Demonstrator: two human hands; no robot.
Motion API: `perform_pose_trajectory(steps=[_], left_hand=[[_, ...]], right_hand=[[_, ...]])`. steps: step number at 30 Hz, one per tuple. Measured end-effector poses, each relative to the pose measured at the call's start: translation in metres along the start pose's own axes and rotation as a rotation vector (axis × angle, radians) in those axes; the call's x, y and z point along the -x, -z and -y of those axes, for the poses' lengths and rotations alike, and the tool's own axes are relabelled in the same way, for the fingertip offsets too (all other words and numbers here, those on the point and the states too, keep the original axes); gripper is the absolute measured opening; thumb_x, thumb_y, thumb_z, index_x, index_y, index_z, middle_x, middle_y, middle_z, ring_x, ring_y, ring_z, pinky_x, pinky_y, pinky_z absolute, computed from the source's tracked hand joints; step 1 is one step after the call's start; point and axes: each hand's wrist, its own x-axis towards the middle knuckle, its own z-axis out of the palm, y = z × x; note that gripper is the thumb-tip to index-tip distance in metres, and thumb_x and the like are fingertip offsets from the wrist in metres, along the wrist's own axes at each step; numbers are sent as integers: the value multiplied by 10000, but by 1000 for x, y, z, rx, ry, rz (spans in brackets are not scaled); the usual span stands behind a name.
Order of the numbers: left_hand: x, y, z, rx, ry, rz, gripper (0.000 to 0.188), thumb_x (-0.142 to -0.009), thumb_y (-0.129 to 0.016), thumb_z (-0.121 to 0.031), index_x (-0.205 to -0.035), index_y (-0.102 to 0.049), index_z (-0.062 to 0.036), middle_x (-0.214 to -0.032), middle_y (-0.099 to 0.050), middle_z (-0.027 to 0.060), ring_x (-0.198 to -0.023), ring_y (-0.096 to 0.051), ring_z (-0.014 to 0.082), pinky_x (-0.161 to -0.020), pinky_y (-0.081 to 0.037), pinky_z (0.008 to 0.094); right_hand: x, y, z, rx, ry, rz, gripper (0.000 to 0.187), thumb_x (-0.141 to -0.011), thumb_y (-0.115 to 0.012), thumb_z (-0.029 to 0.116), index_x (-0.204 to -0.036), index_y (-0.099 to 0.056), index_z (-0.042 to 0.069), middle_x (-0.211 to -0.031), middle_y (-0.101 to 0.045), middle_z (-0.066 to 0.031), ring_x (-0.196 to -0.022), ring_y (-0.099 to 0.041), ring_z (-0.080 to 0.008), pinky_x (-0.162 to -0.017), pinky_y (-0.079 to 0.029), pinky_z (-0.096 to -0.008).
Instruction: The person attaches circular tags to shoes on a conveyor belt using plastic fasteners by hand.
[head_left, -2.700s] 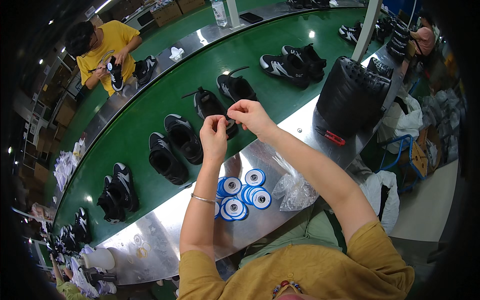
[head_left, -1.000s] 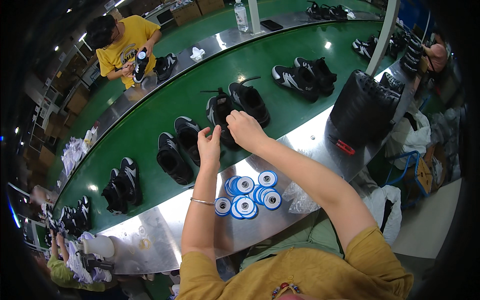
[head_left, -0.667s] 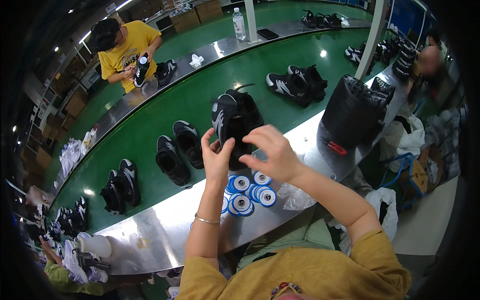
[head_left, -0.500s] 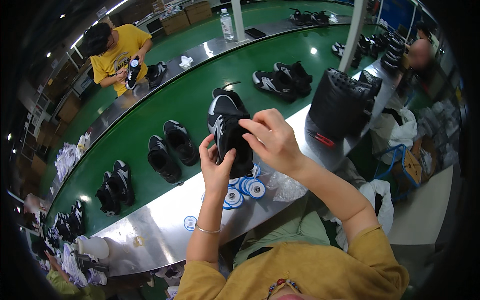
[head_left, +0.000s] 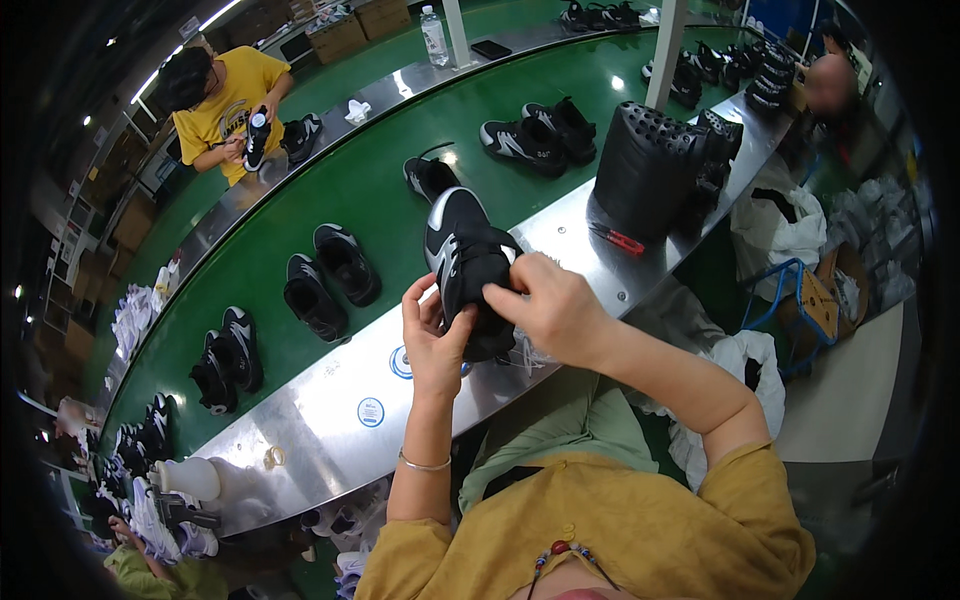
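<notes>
A black sneaker (head_left: 462, 232) with silver-grey trim is held up over the metal ledge, toe pointing away from me. My left hand (head_left: 436, 335) grips its left side near the heel, thumb on the collar. At the right of the shoe's opening, my right hand (head_left: 562, 308) has its fingers closed on the tongue and collar area; the fingertips are partly hidden. Just beyond the toe, another black shoe (head_left: 430, 178) lies on the green belt. Below my left hand are a round blue-and-white label (head_left: 371, 411) and a blue-rimmed roll (head_left: 401, 362), partly covered.
Pairs of black shoes stand on the green belt (head_left: 400, 130), including one pair (head_left: 330, 280) at left. A black perforated bin (head_left: 645, 165) and a red-handled tool (head_left: 625, 242) are to the right. Across the belt, a person in yellow (head_left: 235, 105) handles a shoe.
My right hand has gone from spread fingers over the opening to a closed grip at its right side. The shoe has tilted, so less of its inside shows. The whole view has shifted slightly.
</notes>
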Motion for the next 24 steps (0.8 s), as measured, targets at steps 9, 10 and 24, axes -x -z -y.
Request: perform_pose_trajectory(steps=[9, 10, 24], left_hand=[[9, -8, 20, -217, -98, 32, 557, -728, -686, 38, -1208, -410, -20, -1040, -553, 92, -947, -550, 151, -821, -456, 259], [9, -9, 21, -223, -108, 20, 550, -725, -685, 40, -1202, -417, -20, -1040, -551, 91, -948, -548, 150, -821, -454, 258], [16, -2, 9, -163, -97, 27, 561, -748, -693, 39, -1219, -400, -43, -1133, -517, 100, -1040, -525, 171, -872, -452, 282]], right_hand=[[6, 5, 19, 75, 81, 123, 276, -638, -598, 76, -889, -623, -37, -779, -489, -113, -687, -515, -247, -564, -477, -289], [7, 5, 21, 89, 89, 151, 283, -627, -595, 83, -881, -619, -39, -783, -493, -112, -687, -515, -249, -568, -480, -280], [10, 19, 14, -119, -29, -87, 421, -679, -643, 78, -1097, -600, 47, -959, -513, -122, -774, -569, -242, -617, -494, -303]])
